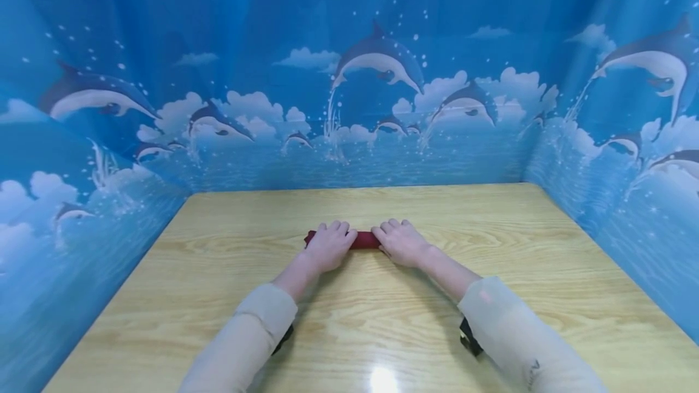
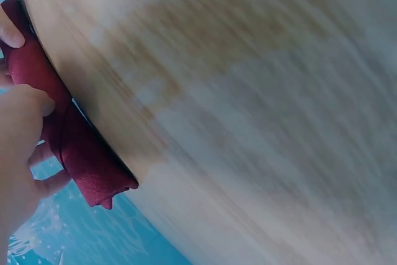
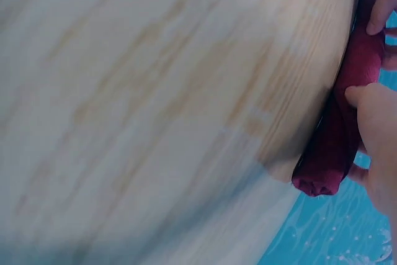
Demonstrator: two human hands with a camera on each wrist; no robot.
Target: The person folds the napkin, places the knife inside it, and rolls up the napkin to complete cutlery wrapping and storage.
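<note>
A dark red rolled-up cloth (image 1: pixel 364 240) lies crosswise on the wooden table, in the middle toward the back. My left hand (image 1: pixel 332 246) grips the roll near its left end, fingers over the far side and thumb on the near side. Toward the other end, my right hand (image 1: pixel 403 243) holds it the same way. In the left wrist view the end of the cloth roll (image 2: pixel 93 166) sticks out past the left hand, with uneven folds. The right wrist view shows the other end of the roll (image 3: pixel 325 153), its spiral layers visible.
The light wood-grain table (image 1: pixel 360 320) spreads around both forearms. A blue curtain (image 1: pixel 262 17) printed with dolphins and clouds stands along the table's back and both sides. A bright light reflection shows near the front of the tabletop.
</note>
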